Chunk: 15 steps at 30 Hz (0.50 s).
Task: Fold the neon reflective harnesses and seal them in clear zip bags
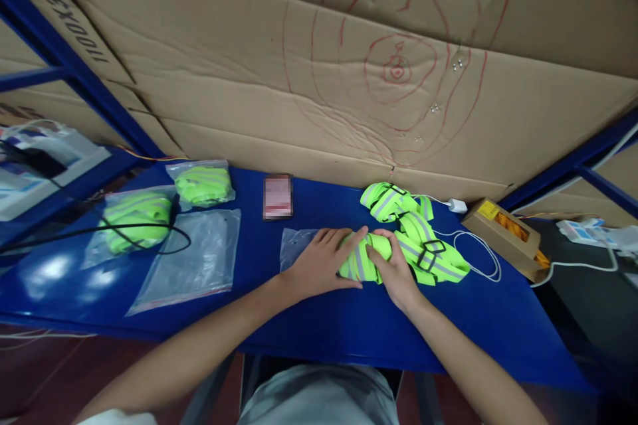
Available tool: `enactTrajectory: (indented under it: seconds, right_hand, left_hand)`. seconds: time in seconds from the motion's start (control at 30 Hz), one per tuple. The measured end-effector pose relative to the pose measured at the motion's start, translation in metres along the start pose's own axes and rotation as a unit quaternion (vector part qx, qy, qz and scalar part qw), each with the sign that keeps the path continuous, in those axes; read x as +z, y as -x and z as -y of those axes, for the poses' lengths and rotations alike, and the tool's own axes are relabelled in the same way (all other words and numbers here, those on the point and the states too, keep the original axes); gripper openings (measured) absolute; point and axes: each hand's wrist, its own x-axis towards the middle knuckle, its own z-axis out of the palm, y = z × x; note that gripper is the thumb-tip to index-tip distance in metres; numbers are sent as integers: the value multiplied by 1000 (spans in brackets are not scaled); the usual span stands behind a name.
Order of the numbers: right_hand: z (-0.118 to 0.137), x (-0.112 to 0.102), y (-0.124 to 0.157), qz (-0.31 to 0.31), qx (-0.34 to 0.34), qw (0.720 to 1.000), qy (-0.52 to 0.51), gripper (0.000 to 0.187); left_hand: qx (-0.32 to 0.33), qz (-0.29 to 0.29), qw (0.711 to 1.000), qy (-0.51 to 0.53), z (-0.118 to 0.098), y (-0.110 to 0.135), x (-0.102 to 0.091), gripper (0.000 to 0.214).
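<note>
A folded neon yellow-green reflective strap vest [362,261] with silver stripes lies between my hands on the blue table. My left hand [319,264] cups its left end, thumb at the near side and fingers stretched along the far side. Under that hand a clear plastic bag [295,246] is partly hidden. Closed around the bundle's right end, my right hand [397,273] presses its thumb on top. Just right of it, more loose reflective straps [438,259] with black buckles spread out, touching or close to the bundle; I cannot tell whether they are joined.
Two bagged reflective vests [203,186] sit at the left, beside an empty clear bag [197,259]. A black cable [124,227] crosses there. A blurred card-like object [278,197] lies near the cardboard wall [224,80]. At right are a white cable [491,259] and a cardboard box [506,239].
</note>
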Motion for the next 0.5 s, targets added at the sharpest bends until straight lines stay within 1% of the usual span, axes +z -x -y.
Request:
enactTrajectory:
  seconds: [0.07, 0.1, 0.17, 0.23, 0.27, 0.33, 0.43, 0.5]
  right_hand:
    - [-6, 6, 3, -11, -65, 997, 43, 41]
    - [-8, 7, 4, -3, -102, 992, 70, 40]
    - [-10, 6, 3, 38, -159, 980, 114, 41]
    - [-7, 0, 1, 91, -188, 968, 140, 45]
    - [-5, -3, -1, 109, -194, 964, 147, 46]
    - [-2, -10, -5, 108, -196, 963, 147, 46]
    - [-3, -12, -9, 48, -170, 981, 81, 36]
    - [-7, -8, -9, 42, -140, 989, 23, 25]
  left_hand:
    - [9, -1, 1000, -22, -5, -2, 1, 117]
    - [16, 3, 1000, -27, -7, -3, 1, 117]
    - [19, 15, 999, -26, -9, -5, 0, 116]
    - [-3, 23, 1000, -15, -8, -7, -4, 116]
    - [-18, 25, 999, -13, -6, -8, -6, 116]
    - [-38, 27, 999, -21, -3, -10, -11, 116]
    - [-37, 38, 998, -45, -6, -14, -16, 112]
    - [-25, 49, 997, -57, -17, -18, -17, 108]
